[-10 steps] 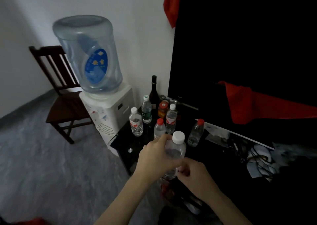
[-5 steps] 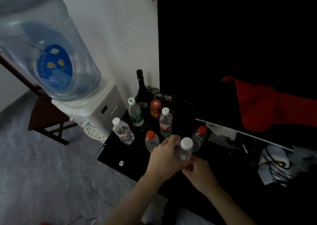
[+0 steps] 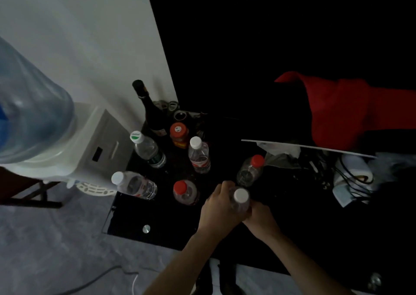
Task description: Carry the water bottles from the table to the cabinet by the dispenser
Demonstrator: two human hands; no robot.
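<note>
Two hands on one bottle here: the left hand (image 3: 219, 207) is curled round the side of a clear white-capped water bottle (image 3: 240, 201), and the right hand (image 3: 261, 216) is tucked in against the bottle's lower right side, though its fingers are hidden behind the bottle so I can't tell how they're gripping. That bottle sits over the front part of the black glass cabinet top (image 3: 135, 213), and whether it's touching the surface or held just above it, can't say, the hands cover the base. Right beside the left hand is a short red-capped bottle (image 3: 185, 192), and just behind the held one is another red-capped bottle (image 3: 249, 171), looks empty. Further back there's a white-capped bottle with a red label (image 3: 199, 155), then a green-labelled bottle (image 3: 148, 150) leaning in the view, and one more white-capped bottle (image 3: 135, 184) near the left edge of the cabinet. At the very back, an orange-lidded jar (image 3: 179, 135) and a tall dark wine bottle (image 3: 147, 108) against the wall. Left of the cabinet is the white dispenser (image 3: 90, 146) with its big blue jug (image 3: 29, 114). Off to the right, a tangle of cables (image 3: 351, 177) and some red cloth (image 3: 351, 112).
</note>
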